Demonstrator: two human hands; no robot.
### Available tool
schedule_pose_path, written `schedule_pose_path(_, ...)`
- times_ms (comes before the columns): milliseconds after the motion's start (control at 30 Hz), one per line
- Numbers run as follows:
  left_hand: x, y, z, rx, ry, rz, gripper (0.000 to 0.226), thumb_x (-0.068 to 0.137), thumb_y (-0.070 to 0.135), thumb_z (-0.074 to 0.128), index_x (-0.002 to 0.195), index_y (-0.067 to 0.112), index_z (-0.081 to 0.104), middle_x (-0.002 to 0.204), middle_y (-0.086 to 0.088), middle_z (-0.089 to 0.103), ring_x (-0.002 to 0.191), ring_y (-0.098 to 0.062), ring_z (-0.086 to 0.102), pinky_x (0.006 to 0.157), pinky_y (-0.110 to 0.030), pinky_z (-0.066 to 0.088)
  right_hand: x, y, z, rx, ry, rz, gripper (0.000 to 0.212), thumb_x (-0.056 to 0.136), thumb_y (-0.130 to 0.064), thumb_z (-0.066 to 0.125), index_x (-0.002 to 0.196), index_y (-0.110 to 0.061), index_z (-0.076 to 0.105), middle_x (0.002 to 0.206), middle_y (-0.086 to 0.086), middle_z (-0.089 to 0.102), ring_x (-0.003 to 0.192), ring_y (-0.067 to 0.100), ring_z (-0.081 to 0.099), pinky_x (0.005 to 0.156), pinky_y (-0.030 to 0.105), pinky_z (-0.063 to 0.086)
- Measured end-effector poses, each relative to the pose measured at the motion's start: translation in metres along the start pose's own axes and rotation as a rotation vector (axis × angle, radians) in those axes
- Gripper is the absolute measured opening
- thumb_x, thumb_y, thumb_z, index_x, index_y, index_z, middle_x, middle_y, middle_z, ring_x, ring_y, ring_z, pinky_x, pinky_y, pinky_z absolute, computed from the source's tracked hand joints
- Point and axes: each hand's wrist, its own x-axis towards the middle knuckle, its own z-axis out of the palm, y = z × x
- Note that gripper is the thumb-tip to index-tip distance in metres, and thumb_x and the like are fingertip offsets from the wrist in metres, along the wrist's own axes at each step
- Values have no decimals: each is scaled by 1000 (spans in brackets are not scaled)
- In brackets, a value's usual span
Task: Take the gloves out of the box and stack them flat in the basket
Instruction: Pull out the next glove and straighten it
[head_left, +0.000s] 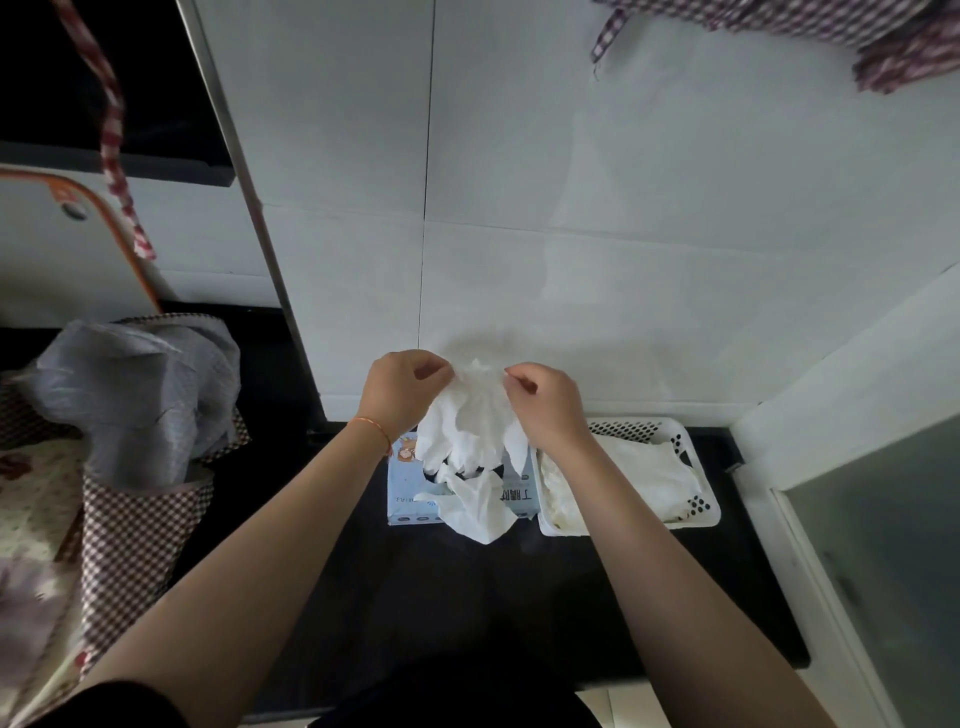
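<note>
Above the box (410, 499) at the surface's far edge, left hand (402, 392) and right hand (543, 408) each pinched one white glove (475, 415), basket (698, 512) just beside.

A black glossy counter (519, 597) is running along the foot of a white tiled wall (571, 182). At its left end a brown-and-white checked fabric bag (130, 540) is standing with a crumpled grey plastic bag (135, 384) spilling out of its top. A red-and-white checked fabric strap (111, 135) is hanging down at upper left. A purple-and-white checked cloth (893, 47) is hanging in the upper right corner. A frosted glass panel (883, 561) is standing at right.
</note>
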Motion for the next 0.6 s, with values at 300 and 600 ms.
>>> schedule_pose_path(300, -4, 0, 1, 107, -351, 32, 49, 89, 13, 59, 135, 27, 53, 131, 4, 55, 118, -13, 52, 94, -23, 40, -3, -20, -24, 209, -72, 208, 11, 88, -8, 42, 84, -8, 52, 73, 1, 45, 64, 16, 38, 54, 26, 28)
schedule_pose_path(600, -7, 39, 15, -276, -389, 58, 20, 84, 21, 76, 81, 8, 62, 78, 4, 62, 71, -8, 56, 71, -17, 43, -12, -24, -43, 285, -149, 94, 22, 86, -32, 70, 76, -18, 56, 64, -11, 48, 59, 8, 46, 57, 23, 37)
